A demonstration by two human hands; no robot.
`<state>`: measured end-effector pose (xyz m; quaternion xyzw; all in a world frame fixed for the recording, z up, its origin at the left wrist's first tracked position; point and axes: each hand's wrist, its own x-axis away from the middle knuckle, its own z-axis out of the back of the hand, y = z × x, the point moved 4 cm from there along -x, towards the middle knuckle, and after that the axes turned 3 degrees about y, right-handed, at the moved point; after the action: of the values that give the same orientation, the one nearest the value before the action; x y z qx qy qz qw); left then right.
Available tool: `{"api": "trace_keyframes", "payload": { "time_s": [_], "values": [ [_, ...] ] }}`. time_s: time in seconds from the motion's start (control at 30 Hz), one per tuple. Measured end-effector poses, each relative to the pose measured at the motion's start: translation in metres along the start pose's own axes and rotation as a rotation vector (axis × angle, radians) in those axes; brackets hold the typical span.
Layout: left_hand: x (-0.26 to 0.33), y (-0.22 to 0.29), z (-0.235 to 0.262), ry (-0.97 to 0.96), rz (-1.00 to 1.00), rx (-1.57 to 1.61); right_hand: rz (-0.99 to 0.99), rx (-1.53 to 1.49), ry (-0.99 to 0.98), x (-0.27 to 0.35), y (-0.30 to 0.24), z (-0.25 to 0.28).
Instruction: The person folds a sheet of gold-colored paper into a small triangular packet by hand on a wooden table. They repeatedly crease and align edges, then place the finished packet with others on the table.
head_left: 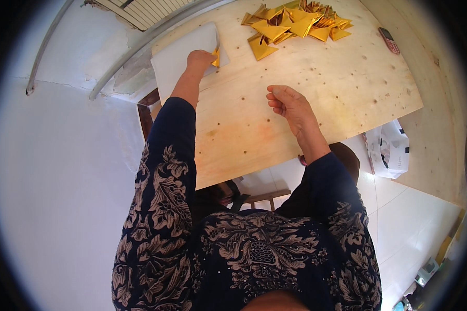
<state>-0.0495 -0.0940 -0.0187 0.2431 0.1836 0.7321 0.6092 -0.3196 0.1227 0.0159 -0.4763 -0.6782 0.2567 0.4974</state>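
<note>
At the far left of the board, my left hand (198,61) is closed at the right edge of a stack of pale paper sheets (174,54). Its fingertips pinch a sheet of gold paper (216,57), of which only a shiny lifted corner shows. Over the middle of the wooden board, my right hand (290,103) hovers with its fingers loosely curled in and the thumb against them. Nothing shows in it. Beyond it lies a heap of folded gold paper pieces (301,23), with one piece (261,47) at the near left side of the heap.
The plywood tabletop (233,135) carries all of this. A mobile phone (389,41) lies near its far right edge. Below on the right is a white bag (390,150). A white wall with a pipe (119,67) runs along the left.
</note>
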Motion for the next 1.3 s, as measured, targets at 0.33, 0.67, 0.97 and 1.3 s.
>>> {"api": "trace_keyframes", "payload": {
  "time_s": [0.33, 0.67, 0.97, 1.3],
  "values": [
    [0.009, -0.004, 0.011, -0.021, 0.189, 0.431, 0.002, -0.003, 0.002, -0.001, 0.0, 0.001],
    [0.064, -0.027, 0.073, 0.273, -0.04, 0.426, 0.016, -0.002, -0.005, -0.001, -0.001, 0.0],
    [0.251, 0.009, 0.03, -0.077, -0.67, 0.163, -0.078, -0.043, 0.157, -0.004, 0.011, 0.001],
    [0.333, -0.034, 0.03, -0.199, -0.431, 0.209, -0.017, 0.004, 0.122, -0.015, 0.027, 0.008]
  ]
}}
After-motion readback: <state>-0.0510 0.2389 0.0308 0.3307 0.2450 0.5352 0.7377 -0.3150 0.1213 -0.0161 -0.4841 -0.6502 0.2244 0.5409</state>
